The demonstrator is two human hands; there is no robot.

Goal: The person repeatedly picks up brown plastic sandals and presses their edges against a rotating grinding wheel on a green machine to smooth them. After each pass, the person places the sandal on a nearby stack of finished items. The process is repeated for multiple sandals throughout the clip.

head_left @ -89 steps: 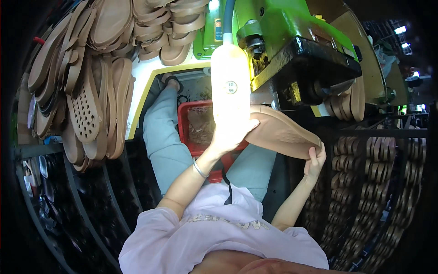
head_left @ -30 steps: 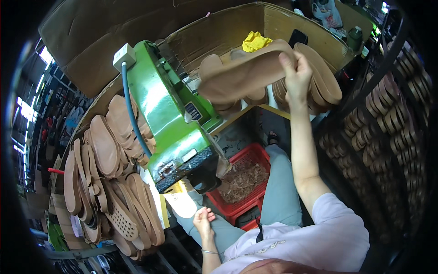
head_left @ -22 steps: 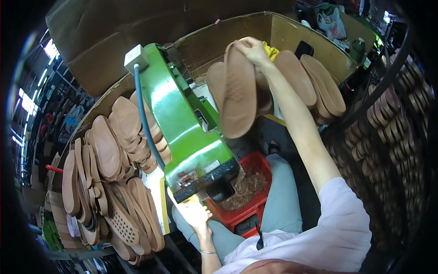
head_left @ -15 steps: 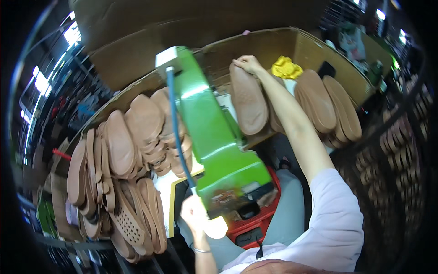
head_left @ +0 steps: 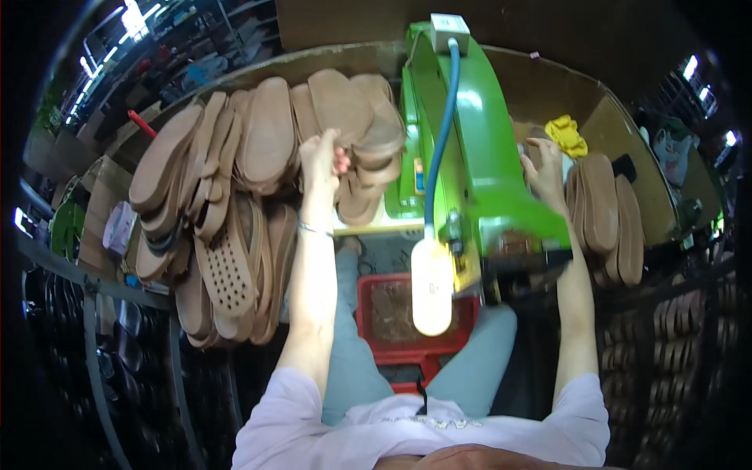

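Note:
My left hand [head_left: 319,160] is raised in front of the left pile of tan shoe soles [head_left: 341,102], fingers loosely bent and apart, holding nothing visible. Whether its fingertips touch a sole I cannot tell. Right of the green machine [head_left: 501,149], my right hand [head_left: 544,168] reaches out with thumb and fingers apart. Behind its fingers shows a small bit of brown sole; the machine hides the rest. A lit white lamp [head_left: 432,290] hangs on a blue flexible arm [head_left: 443,133] at the machine's front, between my forearms.
More soles [head_left: 599,204] stand in the cardboard box at right, near a crumpled yellow cloth [head_left: 565,136]. One sole with round holes [head_left: 225,266] leans among others at lower left. A red bin [head_left: 364,313] sits below the machine, between my legs. Metal rack bars [head_left: 178,360] run at lower left.
My left hand has left the lamp and moved up to the left pile of soles. My right hand is off the large sole it held upright beside the machine. The view has swung left.

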